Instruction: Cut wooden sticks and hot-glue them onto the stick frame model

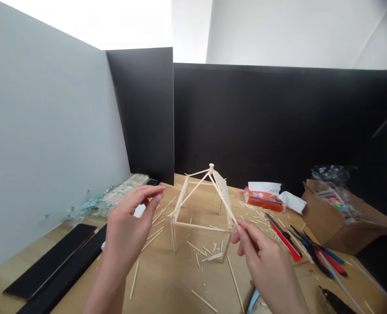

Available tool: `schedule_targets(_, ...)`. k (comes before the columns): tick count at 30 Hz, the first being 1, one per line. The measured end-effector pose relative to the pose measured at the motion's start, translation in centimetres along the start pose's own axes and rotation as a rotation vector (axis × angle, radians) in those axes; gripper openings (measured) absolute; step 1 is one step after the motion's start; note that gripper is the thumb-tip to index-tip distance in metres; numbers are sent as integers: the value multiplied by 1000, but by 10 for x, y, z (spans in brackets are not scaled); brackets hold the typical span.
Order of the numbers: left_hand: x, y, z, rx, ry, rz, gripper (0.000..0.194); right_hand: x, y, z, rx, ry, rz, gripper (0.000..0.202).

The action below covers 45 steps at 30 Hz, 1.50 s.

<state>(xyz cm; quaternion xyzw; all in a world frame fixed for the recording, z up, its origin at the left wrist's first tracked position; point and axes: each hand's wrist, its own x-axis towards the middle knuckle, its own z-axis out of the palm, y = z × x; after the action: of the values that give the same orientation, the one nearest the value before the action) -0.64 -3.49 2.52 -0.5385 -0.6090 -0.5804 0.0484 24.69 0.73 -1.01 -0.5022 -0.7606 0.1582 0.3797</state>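
Observation:
A small house-shaped frame of thin wooden sticks (196, 225) stands upright on the wooden table, its right roof slope partly covered with sticks. My right hand (261, 257) pinches the frame at its front right corner, where the roof stick meets the post. To the left of the frame my left hand (132, 222) is raised, thumb and forefinger close together; anything between the tips is too small to make out. Cut stick pieces (214, 257) lie under and before the frame.
Bundled sticks in plastic (124, 192) lie back left, black strips (52, 261) front left. To the right are an orange tissue box (263, 199), a red cutter (285, 240), pliers (324, 253) and a cardboard box (337, 226). Dark panels (278, 122) stand behind.

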Motion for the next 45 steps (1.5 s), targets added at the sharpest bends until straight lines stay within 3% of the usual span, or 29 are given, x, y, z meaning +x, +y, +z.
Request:
schedule_targets(7,1,-4,1,-9,58,-45,8,2,-5,8,35,-64,106,30)
schedule_targets(13,0,0,-1,-17,34,-69,8,3,-3,11,45,-79,127,30)
schedule_targets(19,5,-10,1,-16,-56,-168,14,3,0,12,60,-70,126,31)
schedule_targets(34,5,-11,0,56,-54,-126,10,4,1,12,63,-88,151,29)
schedule_targets(39,-6,6,12,-3,-31,-14,12,3,-3,17,76,-109,127,28)
schedule_targets(45,-25,22,45,-172,-274,63,13,1,-4,27,45,-121,103,30)
